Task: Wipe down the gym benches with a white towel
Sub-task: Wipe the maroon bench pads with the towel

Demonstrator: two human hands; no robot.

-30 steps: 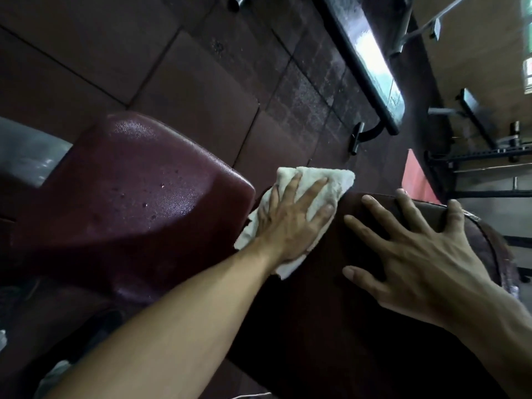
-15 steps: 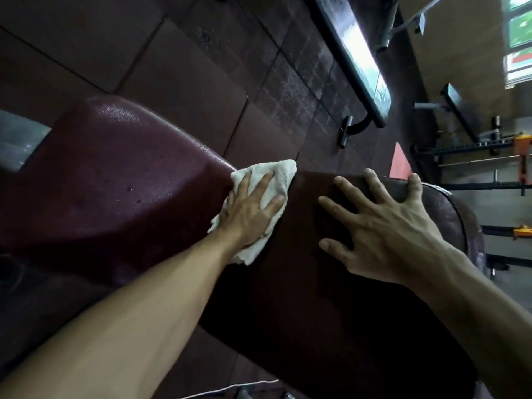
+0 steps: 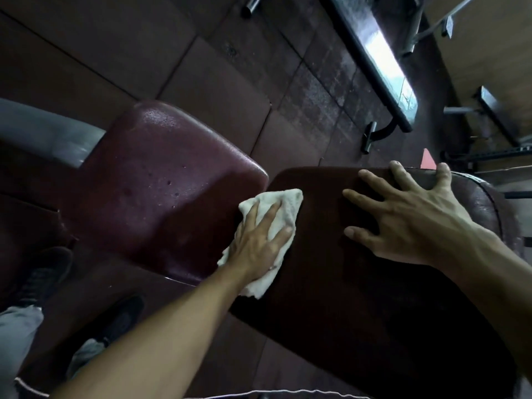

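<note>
Dark bench pad (image 3: 359,298) bears left hand (image 3: 259,243) flat on crumpled towel (image 3: 285,203).

I see a white towel (image 3: 283,207), off-white in the creases, lying on a dark maroon bench pad (image 3: 359,298) that looks almost black-brown in the shade. The seat pad (image 3: 161,180) next to it is a glossier wine red with pale specks of shine. The floor tiles (image 3: 121,47) are dark brown, some mottled grey. My shoes (image 3: 43,277) are black, my trousers (image 3: 17,329) grey. A further bench (image 3: 383,56) is black with a pale glare.
</note>
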